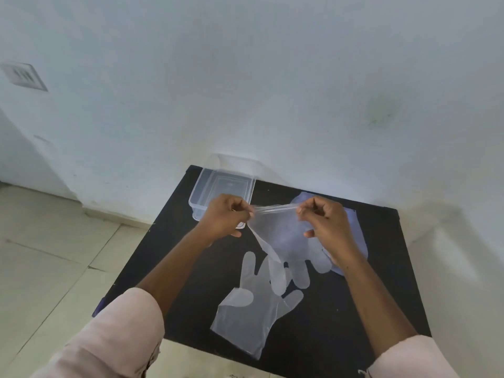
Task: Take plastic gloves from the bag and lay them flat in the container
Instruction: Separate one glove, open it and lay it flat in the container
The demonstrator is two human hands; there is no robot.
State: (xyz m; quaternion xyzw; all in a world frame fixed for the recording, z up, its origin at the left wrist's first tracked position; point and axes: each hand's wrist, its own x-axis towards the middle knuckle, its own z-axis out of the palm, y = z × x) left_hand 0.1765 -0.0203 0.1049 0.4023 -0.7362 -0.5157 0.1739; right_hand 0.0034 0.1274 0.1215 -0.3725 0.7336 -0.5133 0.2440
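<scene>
Plastic glove (275,236) is hanging above the black table (387,282), its cuff stretching between the left hand (226,216) and right hand (324,219), both pinching it with fingers curling, forearms converging from 6 o'clock. No writing is showing. Another glove (253,309) is lying flat at 6 o'clock; the clear container (218,192) is sitting at 11 o'clock, the bluish bag (351,227) at 3 o'clock.

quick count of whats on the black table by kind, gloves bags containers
plastic gloves: 2, one held up by the left hand and right hand, one flat on the table
bag: 1
container: 1
total: 4
</scene>
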